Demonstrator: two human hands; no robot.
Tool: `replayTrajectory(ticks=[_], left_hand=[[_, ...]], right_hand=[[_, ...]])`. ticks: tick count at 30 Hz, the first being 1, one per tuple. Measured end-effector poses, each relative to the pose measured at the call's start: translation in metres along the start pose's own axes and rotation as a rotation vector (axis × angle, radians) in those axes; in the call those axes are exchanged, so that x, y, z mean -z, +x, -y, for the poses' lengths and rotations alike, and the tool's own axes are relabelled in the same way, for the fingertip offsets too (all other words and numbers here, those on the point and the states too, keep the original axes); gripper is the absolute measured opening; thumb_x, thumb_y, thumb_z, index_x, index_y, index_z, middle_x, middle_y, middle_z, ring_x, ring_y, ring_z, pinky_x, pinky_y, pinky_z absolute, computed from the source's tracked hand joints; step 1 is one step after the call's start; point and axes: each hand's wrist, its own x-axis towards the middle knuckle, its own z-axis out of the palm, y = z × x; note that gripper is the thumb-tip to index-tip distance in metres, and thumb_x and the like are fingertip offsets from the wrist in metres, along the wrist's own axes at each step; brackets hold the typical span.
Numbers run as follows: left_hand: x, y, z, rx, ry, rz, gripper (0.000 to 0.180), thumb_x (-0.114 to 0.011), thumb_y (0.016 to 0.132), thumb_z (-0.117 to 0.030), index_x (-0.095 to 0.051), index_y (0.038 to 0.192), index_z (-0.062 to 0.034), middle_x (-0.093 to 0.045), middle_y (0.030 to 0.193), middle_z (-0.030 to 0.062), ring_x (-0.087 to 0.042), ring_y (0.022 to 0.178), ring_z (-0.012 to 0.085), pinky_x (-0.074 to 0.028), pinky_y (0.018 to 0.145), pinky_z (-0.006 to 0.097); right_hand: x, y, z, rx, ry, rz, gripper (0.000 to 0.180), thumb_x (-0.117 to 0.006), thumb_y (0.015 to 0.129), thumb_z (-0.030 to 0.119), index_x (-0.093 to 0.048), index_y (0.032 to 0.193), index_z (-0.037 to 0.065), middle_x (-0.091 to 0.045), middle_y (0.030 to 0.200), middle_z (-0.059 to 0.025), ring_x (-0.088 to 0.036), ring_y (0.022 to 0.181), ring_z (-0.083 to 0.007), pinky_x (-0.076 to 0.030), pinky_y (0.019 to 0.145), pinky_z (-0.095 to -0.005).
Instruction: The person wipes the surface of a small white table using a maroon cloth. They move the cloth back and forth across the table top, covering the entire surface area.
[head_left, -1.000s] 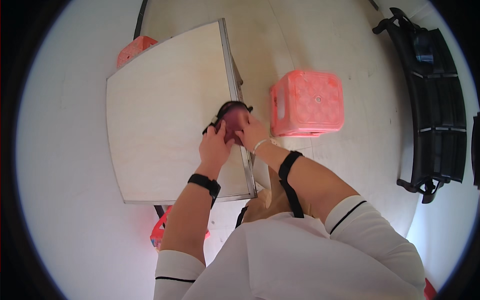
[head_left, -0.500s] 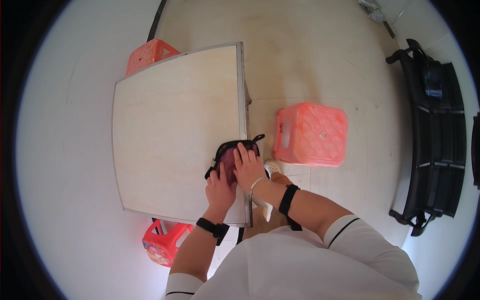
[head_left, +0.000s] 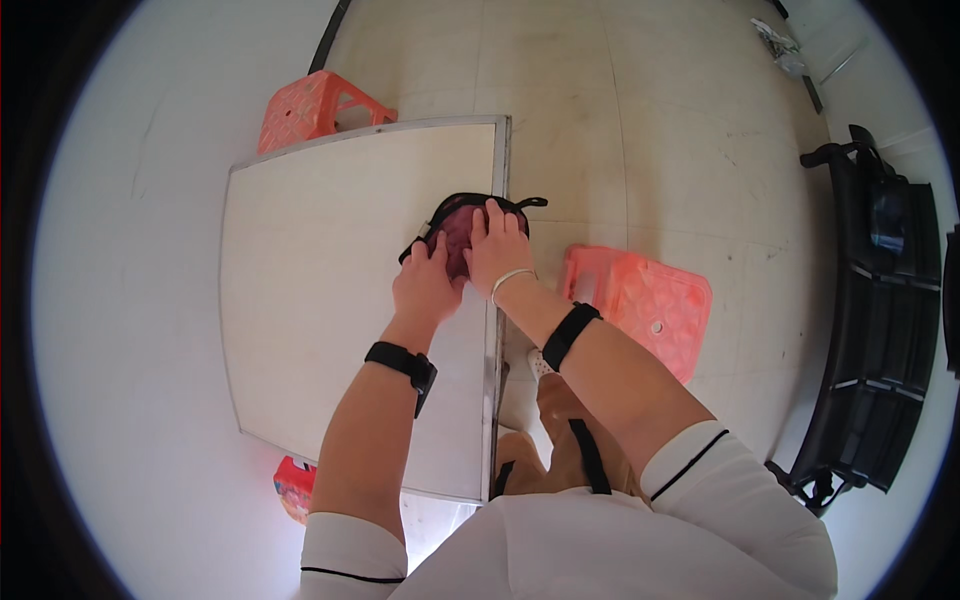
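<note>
A small dark red pouch with black trim and a black loop lies at the table's right edge, partly past it. My left hand grips its near left side, the fingertips resting on the red part. From the right, my right hand holds it with the fingers stretched over the top. Both hands cover much of the pouch, and its underside is hidden.
The pale table has a metal rim. A pink stool stands to its right, another pink stool behind it, and a red stool at its near left. A black bench lines the right wall.
Both hands and the pouch have moved farther along the table's right edge, away from my body. My arms are stretched out more, and the view has shifted.
</note>
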Motion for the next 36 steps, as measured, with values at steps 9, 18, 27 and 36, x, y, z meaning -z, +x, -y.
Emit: replayTrajectory(ticks=[9,18,27,36], left_hand=[[0.026,0.072,-0.007,-0.002,0.025,-0.020,0.068,-0.062,0.068,-0.029,-0.035,0.130,-0.0166,-0.045,0.109,0.0093,-0.050,0.100,0.0253,-0.045,0.081,0.036],[0.021,0.117,0.002,-0.018,0.045,-0.079,0.066,-0.060,0.070,-0.030,-0.035,0.130,-0.0195,-0.044,0.113,0.0108,-0.050,0.101,0.0268,-0.044,0.083,0.037],[0.013,0.136,0.005,-0.022,0.117,-0.123,0.061,-0.054,0.075,-0.032,-0.031,0.131,-0.0232,-0.044,0.116,0.0103,-0.049,0.105,0.0261,-0.043,0.084,0.037],[0.017,0.117,0.017,-0.039,0.138,-0.083,0.063,-0.056,0.075,-0.033,-0.031,0.132,-0.0235,-0.044,0.115,0.0085,-0.048,0.105,0.0244,-0.043,0.084,0.037]], right_hand=[[0.011,0.069,-0.021,-0.001,-0.001,-0.099,0.060,-0.054,0.079,0.031,-0.034,0.125,-0.001,-0.030,0.130,-0.0164,-0.036,0.111,-0.0294,-0.038,0.090,-0.0344],[0.002,0.108,-0.023,-0.057,-0.012,-0.180,0.058,-0.054,0.079,0.031,-0.035,0.123,-0.001,-0.034,0.125,-0.0158,-0.036,0.112,-0.0287,-0.040,0.088,-0.0328],[-0.004,0.124,-0.024,-0.089,-0.075,-0.169,0.055,-0.051,0.081,0.033,-0.037,0.122,0.000,-0.041,0.113,-0.0138,-0.038,0.109,-0.0261,-0.042,0.086,-0.0312],[-0.013,0.103,-0.010,-0.073,-0.091,-0.248,0.052,-0.056,0.078,0.033,-0.040,0.115,0.000,-0.042,0.112,-0.0104,-0.040,0.105,-0.0236,-0.042,0.081,-0.0305]])
